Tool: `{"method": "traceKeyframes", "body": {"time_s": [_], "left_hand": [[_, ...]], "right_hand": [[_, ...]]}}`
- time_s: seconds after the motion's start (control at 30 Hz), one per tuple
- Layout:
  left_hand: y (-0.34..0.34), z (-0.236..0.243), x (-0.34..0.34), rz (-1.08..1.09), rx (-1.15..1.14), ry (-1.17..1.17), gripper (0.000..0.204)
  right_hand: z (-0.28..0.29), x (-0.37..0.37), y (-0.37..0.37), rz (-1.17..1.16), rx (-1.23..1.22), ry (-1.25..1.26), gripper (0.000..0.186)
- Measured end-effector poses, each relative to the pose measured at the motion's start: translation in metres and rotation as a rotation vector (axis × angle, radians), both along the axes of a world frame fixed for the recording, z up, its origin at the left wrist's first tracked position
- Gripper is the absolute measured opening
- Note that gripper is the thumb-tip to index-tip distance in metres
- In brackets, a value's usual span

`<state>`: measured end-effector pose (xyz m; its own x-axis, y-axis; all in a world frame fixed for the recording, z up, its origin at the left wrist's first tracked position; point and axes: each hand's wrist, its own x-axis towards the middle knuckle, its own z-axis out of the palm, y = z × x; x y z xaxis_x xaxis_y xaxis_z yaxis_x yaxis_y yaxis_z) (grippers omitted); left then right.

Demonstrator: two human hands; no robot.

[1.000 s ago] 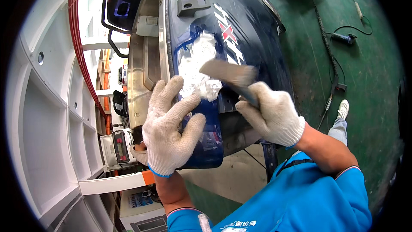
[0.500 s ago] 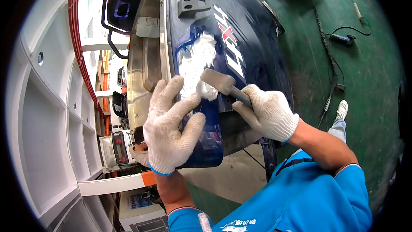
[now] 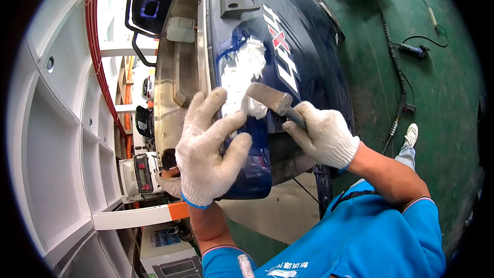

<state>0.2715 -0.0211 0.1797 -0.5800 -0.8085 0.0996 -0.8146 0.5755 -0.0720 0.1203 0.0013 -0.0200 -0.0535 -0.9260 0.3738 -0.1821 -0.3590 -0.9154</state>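
A dark blue vehicle panel [image 3: 257,170] lies in front of me, with a patch of bare, uneven silvery metal [image 3: 239,69] in its paint. In a white knit glove, my right hand [image 3: 327,134] is closed round the handle of a hammer [image 3: 270,98]. The hammer's blocky, worn head is over the lower right edge of the bare patch; whether it touches the metal, I cannot tell. My left hand [image 3: 208,149], gloved too, has its fingers spread at the panel's lower left edge, fingertips beside the patch. It holds nothing.
A black bracket [image 3: 239,5] sits higher on the panel. To the right, a blue power tool [image 3: 411,50] and a dark hose [image 3: 393,62] lie on the green floor [image 3: 447,123]. White wall framing [image 3: 51,139] with red pipes [image 3: 95,36] runs along the left.
The hammer head has tilted a little and sits slightly further right in view. The whole view has shifted a little; my left hand stays spread by the patch.
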Motion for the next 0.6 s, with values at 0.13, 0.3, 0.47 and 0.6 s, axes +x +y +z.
{"method": "traceKeyframes", "body": {"time_s": [0.13, 0.3, 0.47, 0.6], "left_hand": [[-0.002, 0.002, -0.005, -0.006, -0.01, 0.008, 0.038], [0.003, 0.003, 0.002, 0.011, 0.006, -0.006, 0.039], [0.0, 0.003, -0.001, -0.013, 0.002, -0.006, 0.037], [-0.005, 0.003, 0.002, -0.064, 0.004, 0.029, 0.033]], "right_hand": [[0.005, -0.005, 0.001, -0.128, -0.258, -0.202, 0.024], [0.003, -0.001, 0.003, -0.024, -0.085, -0.07, 0.023], [0.003, 0.001, -0.002, -0.008, -0.097, -0.053, 0.026], [0.016, -0.008, -0.002, -0.058, -0.166, -0.14, 0.024]]}}
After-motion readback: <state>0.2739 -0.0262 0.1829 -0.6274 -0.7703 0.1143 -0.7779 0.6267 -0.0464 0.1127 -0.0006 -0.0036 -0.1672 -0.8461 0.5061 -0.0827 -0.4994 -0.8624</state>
